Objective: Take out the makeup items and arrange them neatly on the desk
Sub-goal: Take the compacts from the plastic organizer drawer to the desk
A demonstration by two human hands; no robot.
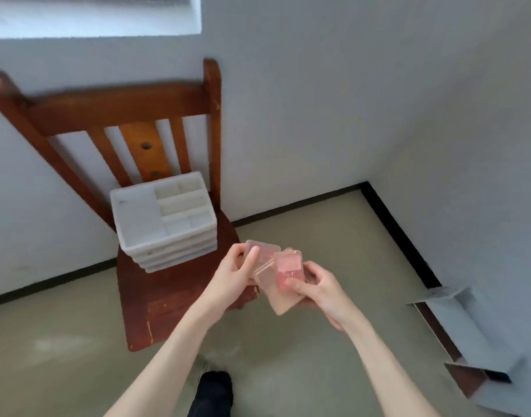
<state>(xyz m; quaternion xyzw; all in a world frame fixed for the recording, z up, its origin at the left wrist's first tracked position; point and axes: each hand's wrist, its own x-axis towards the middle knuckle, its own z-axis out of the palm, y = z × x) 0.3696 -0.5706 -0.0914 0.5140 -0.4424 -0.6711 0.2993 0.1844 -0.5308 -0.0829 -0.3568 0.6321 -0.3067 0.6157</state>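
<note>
Pinkish translucent makeup cases (276, 273) — fanned, tilted — above the chair's front corner.

A single head-worn view looks forward and steeply down at a wooden chair (156, 266) against the wall — close enough that both forearms reach in from the bottom edge, toward the chair's front-right corner.
</note>
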